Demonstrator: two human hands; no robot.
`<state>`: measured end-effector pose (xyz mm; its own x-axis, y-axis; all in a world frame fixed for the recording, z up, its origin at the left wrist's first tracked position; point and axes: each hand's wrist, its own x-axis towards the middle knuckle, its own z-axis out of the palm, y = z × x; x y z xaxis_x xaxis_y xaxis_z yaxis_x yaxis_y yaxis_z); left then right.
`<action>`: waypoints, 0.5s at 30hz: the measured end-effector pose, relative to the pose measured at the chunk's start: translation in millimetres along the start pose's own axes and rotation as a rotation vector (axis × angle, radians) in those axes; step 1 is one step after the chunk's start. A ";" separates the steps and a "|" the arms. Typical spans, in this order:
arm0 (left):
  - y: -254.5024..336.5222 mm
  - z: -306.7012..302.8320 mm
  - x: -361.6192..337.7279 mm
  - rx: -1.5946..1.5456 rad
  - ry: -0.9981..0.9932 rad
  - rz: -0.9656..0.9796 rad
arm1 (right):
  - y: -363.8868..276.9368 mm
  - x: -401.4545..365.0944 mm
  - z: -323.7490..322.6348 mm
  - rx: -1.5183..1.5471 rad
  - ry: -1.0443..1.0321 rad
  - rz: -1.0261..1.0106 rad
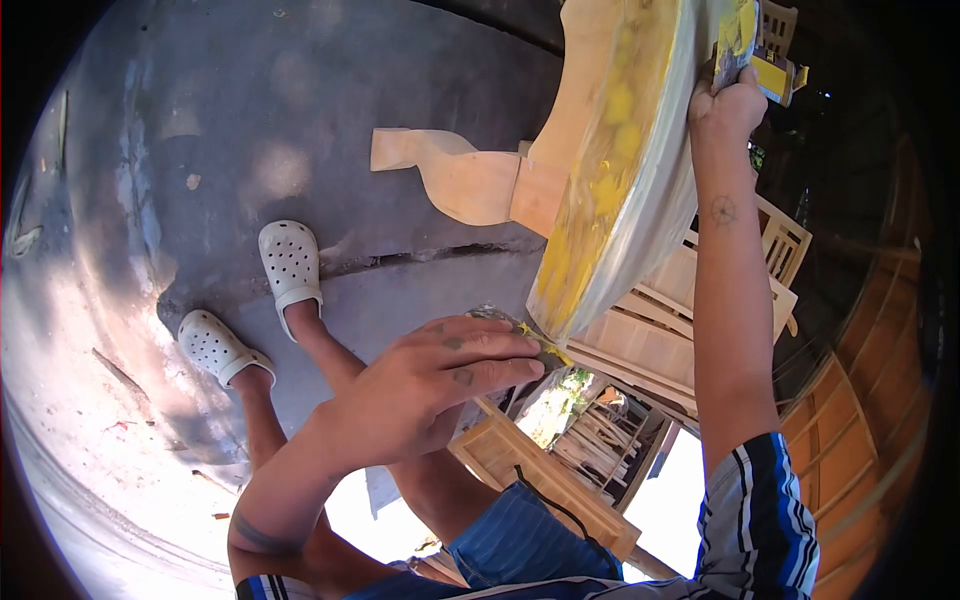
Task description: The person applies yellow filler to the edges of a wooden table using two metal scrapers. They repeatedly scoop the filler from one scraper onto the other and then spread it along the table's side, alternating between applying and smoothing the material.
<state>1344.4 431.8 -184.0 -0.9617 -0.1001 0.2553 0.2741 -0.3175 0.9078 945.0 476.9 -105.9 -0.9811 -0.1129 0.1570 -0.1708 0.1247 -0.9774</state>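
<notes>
My left hand [430, 375] is closed on a flat piece smeared with yellow [552, 352], near the lower tip of a curved wooden piece [585, 210]. Yellow paste lies in a streak along that piece's face, with a whitish band beside it. At the upper right, my right hand [730, 108] grips a flat tool [735, 42] coated with yellow and grey, by the curved piece's far edge. The fingers partly hide its lower end. A shaped wooden leg [470, 182] joins the curved piece's left side.
Behind the right hand is a yellow-labelled container [773, 78]. Slatted wooden furniture [650, 340] stands behind the curved piece, and a wooden frame [530, 470] lies lower down. My feet in white clogs [290, 262] are on the cracked concrete floor [420, 80].
</notes>
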 end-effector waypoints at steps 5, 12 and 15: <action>-17.7 37.9 15.7 -0.082 0.290 0.082 | 0.7 3.5 -5.9 -0.015 -0.007 0.021; -20.5 37.1 -16.6 -0.177 0.371 -0.010 | -1.7 0.1 -0.6 0.058 -0.015 0.032; -23.1 -17.5 30.7 -0.120 0.266 -0.061 | 1.1 0.7 -5.8 0.007 0.013 0.017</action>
<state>1308.7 419.5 -202.9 -0.9444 -0.3160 0.0910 0.2305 -0.4385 0.8687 943.6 482.7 -106.0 -0.9849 -0.0980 0.1427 -0.1540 0.1198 -0.9808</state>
